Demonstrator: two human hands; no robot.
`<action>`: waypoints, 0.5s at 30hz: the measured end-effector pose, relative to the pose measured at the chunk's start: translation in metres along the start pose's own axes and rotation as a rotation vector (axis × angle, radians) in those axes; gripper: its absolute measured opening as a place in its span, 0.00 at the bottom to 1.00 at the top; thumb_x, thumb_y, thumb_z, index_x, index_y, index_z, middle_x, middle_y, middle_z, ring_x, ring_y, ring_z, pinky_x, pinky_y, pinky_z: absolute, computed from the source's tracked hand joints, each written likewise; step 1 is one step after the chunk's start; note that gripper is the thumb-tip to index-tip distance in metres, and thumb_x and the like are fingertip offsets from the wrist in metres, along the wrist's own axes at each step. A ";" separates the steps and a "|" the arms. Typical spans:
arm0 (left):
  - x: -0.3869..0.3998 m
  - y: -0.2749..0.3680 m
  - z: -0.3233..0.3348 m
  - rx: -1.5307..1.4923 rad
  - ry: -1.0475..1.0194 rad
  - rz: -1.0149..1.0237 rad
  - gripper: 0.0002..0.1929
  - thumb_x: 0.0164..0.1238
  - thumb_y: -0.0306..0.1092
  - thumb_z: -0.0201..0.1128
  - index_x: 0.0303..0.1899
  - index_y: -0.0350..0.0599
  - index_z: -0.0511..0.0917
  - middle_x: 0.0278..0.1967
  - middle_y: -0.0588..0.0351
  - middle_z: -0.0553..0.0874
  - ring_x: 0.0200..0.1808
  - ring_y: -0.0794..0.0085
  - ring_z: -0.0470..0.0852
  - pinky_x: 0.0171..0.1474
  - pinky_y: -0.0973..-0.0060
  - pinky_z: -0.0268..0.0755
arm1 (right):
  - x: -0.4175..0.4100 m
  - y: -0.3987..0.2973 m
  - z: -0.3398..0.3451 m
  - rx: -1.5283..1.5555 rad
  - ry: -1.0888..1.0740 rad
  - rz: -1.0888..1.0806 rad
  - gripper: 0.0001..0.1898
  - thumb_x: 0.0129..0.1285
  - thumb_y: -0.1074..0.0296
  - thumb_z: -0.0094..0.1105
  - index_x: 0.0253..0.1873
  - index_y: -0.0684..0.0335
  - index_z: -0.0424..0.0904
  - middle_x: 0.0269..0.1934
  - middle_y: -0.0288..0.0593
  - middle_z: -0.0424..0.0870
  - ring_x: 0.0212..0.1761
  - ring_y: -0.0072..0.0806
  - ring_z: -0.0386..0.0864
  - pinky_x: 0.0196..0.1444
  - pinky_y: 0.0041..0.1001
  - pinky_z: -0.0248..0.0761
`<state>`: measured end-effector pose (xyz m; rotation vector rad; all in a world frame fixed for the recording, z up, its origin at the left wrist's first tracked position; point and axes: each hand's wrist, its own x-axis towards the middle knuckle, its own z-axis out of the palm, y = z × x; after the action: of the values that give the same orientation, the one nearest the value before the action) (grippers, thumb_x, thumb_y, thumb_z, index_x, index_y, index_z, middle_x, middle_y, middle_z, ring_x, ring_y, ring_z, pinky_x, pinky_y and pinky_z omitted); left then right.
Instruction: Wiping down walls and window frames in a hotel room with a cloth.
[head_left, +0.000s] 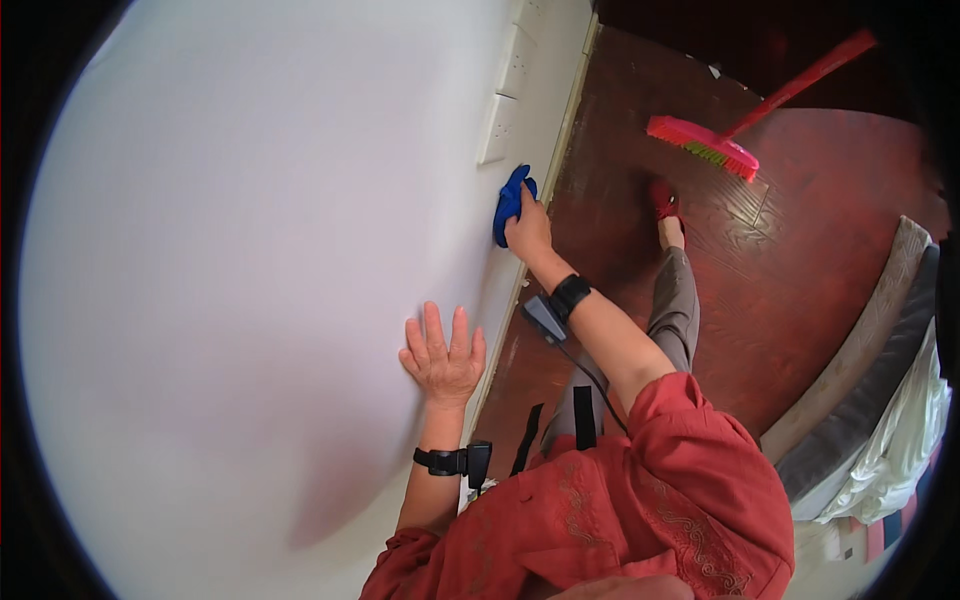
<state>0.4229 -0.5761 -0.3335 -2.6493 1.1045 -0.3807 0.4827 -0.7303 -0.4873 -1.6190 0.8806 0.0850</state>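
Flat against the white wall (247, 225), my left hand (444, 360) rests with its fingers spread and holds nothing. My right hand (529, 229) grips a blue cloth (511, 206) and presses it on the wall, just below a white wall socket plate (498, 129). Another socket plate (516, 64) sits farther along in the same row. The cloth is bunched, and part of it is hidden by my fingers.
A pale skirting board (559, 161) runs along the wall's foot. On the reddish-brown floor (787, 300) a red-handled broom (705, 144) lies beyond my red shoe (664, 201). A mattress or cushioned bed edge (855, 345) with whitish fabric (892, 450) stands at the right.
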 end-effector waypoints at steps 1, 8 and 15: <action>0.002 0.002 0.001 0.023 0.060 0.015 0.26 0.63 0.45 0.62 0.62 0.53 0.72 0.68 0.43 0.68 0.72 0.45 0.58 0.74 0.53 0.28 | 0.004 0.007 0.001 -0.060 -0.060 0.136 0.33 0.58 0.75 0.51 0.70 0.68 0.60 0.46 0.67 0.74 0.45 0.58 0.76 0.49 0.44 0.72; 0.023 0.017 0.006 -0.032 0.027 0.040 0.26 0.63 0.44 0.62 0.62 0.49 0.72 0.67 0.38 0.68 0.73 0.43 0.56 0.74 0.52 0.24 | -0.138 0.008 0.009 0.221 -0.350 -0.107 0.36 0.59 0.73 0.53 0.72 0.71 0.52 0.49 0.70 0.73 0.46 0.62 0.76 0.49 0.47 0.71; 0.037 0.024 0.015 -0.002 -0.047 0.061 0.25 0.64 0.45 0.61 0.61 0.48 0.72 0.67 0.36 0.68 0.73 0.40 0.55 0.74 0.51 0.22 | -0.078 0.094 0.073 -0.019 -0.447 0.484 0.26 0.56 0.71 0.53 0.61 0.71 0.68 0.46 0.65 0.81 0.52 0.56 0.79 0.55 0.42 0.73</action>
<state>0.4366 -0.6173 -0.3496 -2.6055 1.1685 -0.3037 0.4027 -0.6267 -0.5441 -1.2984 0.8974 0.7648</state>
